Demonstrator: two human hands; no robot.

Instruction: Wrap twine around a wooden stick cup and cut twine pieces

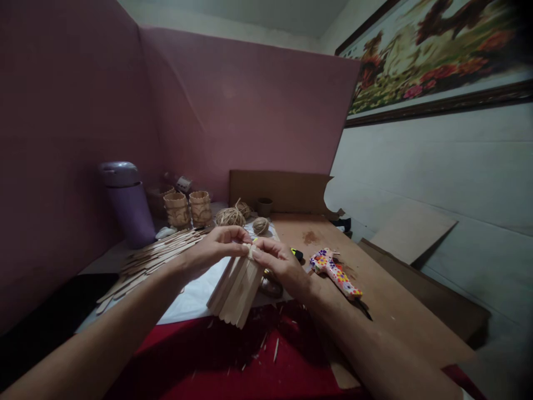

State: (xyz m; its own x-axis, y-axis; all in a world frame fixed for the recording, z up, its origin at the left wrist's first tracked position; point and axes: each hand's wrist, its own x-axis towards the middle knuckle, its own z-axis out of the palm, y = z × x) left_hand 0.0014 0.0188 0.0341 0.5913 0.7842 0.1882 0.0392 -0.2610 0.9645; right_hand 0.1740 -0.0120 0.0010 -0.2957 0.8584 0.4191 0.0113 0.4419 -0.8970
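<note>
Between my two hands is a craft-stick piece (236,286), pale flat wooden sticks standing side by side in a curved, tube-like wall with rounded ends at the bottom. My left hand (220,244) pinches its upper left edge. At the upper right edge, my right hand (277,258) grips with thumb and fingers. The piece tilts, its lower end toward me over the red cloth (266,355). What the fingertips press at the top is too small to make out. A flower-patterned glue gun (336,272) lies on the board, right of my right hand.
Many loose craft sticks (154,258) lie at left beside a purple bottle (130,208). Behind are two wooden cups (200,208), twine balls (260,225) and a small dark pot (264,207). A brown board (375,311) covers the right side. Wood splinters (276,350) dot the cloth.
</note>
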